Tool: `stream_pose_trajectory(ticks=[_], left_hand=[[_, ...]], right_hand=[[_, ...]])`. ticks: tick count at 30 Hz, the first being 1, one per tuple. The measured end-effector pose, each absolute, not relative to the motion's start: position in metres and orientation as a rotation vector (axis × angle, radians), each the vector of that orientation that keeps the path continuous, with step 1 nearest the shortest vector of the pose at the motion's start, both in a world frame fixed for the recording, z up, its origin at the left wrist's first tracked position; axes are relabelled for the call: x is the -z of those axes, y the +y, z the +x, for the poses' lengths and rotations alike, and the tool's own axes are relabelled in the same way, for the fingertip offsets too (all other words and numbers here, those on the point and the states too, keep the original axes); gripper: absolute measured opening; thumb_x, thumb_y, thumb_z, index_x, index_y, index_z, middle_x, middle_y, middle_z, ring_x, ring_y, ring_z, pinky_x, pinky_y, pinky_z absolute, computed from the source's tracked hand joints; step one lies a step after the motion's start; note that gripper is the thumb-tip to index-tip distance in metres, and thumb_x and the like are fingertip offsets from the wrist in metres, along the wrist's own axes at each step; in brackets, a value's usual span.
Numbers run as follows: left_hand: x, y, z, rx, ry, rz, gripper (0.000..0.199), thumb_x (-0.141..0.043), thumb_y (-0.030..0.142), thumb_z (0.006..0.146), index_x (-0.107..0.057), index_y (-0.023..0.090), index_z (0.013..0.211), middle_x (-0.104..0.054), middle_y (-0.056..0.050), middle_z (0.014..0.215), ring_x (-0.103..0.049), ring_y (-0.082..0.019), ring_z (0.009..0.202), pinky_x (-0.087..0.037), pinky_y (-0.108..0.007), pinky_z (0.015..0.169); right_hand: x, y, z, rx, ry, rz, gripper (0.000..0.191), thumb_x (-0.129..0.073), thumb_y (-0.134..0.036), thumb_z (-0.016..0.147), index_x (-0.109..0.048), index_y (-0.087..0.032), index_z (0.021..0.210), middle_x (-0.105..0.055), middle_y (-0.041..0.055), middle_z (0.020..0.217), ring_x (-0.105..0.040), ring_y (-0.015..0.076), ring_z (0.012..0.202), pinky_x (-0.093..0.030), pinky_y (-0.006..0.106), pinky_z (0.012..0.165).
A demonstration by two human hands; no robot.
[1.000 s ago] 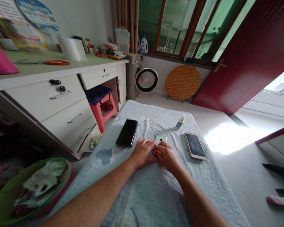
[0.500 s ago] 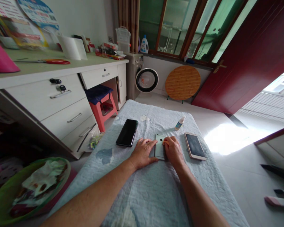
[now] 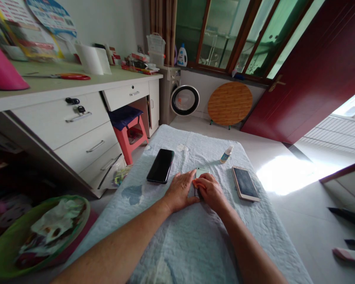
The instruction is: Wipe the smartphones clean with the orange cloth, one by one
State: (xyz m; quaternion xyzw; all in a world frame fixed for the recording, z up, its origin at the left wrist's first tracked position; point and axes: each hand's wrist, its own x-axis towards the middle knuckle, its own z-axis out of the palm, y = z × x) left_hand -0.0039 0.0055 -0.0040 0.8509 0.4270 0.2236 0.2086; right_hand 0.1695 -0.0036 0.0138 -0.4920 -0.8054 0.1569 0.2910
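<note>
On the pale blue quilted cloth (image 3: 183,244), a silver-grey rectangular phone (image 3: 202,171) lay back up between our two hands, its long axis running roughly away from us. Our left hand (image 3: 182,191) rested along its left edge, thumb and fingers spread apart, the thumb by its near end. Our right hand (image 3: 210,189) reached over its back from the right, covering its middle, knuckles bent and fingers clamped on a crumpled orange cloth (image 3: 197,183). Both forearms (image 3: 121,238) slanted inward. A glossy black phone (image 3: 161,166) lay on the left, a gold-framed, dark-screened phone (image 3: 245,184) on the right, and a small white-topped spray bottle (image 3: 226,154) stood beyond.
</note>
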Motion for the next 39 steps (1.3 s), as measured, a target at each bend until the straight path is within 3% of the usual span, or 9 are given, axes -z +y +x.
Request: stream_pose_trajectory(ticks=[4,10,14,18,25,39], left_hand=[[0.004,0.005,-0.004,-0.636,1.193,2.372,0.089,-0.070,0.045,0.073,-0.017,0.024,0.142,-0.043,-0.015,0.142,-0.041,-0.031,0.131,-0.022,-0.056,0.111],[-0.002,0.002,-0.003,-0.613,1.227,2.382,0.064,-0.069,0.045,0.073,-0.037,0.023,0.125,-0.054,-0.010,0.125,-0.050,-0.029,0.119,-0.026,-0.052,0.110],[-0.005,0.001,-0.004,-0.557,1.211,2.438,0.055,-0.065,0.046,0.078,-0.044,0.025,0.124,-0.050,-0.009,0.132,-0.044,-0.029,0.126,-0.024,-0.051,0.111],[-0.004,0.002,-0.005,-0.517,1.166,2.485,0.051,-0.063,0.051,0.081,-0.051,0.028,0.125,-0.045,-0.007,0.142,-0.038,-0.032,0.131,-0.021,-0.053,0.112],[-0.001,0.005,-0.006,-0.539,1.109,2.486,0.053,-0.065,0.051,0.080,-0.053,0.029,0.126,-0.049,-0.004,0.141,-0.040,-0.033,0.128,-0.022,-0.055,0.110],[-0.009,0.004,-0.006,-0.568,1.087,2.472,0.048,-0.065,0.052,0.080,-0.056,0.034,0.123,-0.052,0.001,0.136,-0.045,-0.030,0.120,-0.029,-0.050,0.105]], right_hand=[[-0.015,0.001,0.173,-0.402,-2.151,-1.388,0.023,-0.049,-0.011,0.085,-0.069,-0.021,0.086,-0.057,0.0043,0.092,-0.051,0.0160,0.088,-0.041,0.027,0.083],[-0.019,0.010,0.172,-0.312,-2.177,-1.498,0.019,-0.049,-0.014,0.087,-0.067,-0.020,0.080,-0.055,0.0032,0.085,-0.050,0.0157,0.084,-0.039,0.027,0.081],[-0.020,0.020,0.173,-0.240,-2.186,-1.555,0.021,-0.047,-0.015,0.088,-0.066,-0.019,0.078,-0.055,0.0044,0.083,-0.050,0.0162,0.083,-0.038,0.027,0.081],[-0.018,0.029,0.182,-0.167,-2.154,-1.664,0.020,-0.048,-0.015,0.087,-0.067,-0.018,0.080,-0.056,0.0051,0.083,-0.050,0.0165,0.082,-0.037,0.027,0.080],[-0.015,0.043,0.192,-0.062,-2.041,-1.836,0.024,-0.045,-0.015,0.086,-0.068,-0.018,0.079,-0.055,0.0066,0.081,-0.048,0.0178,0.078,-0.035,0.028,0.074],[-0.013,0.053,0.160,-0.319,-2.236,-1.515,0.020,-0.050,-0.012,0.084,-0.069,-0.018,0.086,-0.058,0.0032,0.089,-0.052,0.0143,0.088,-0.037,0.026,0.086]])
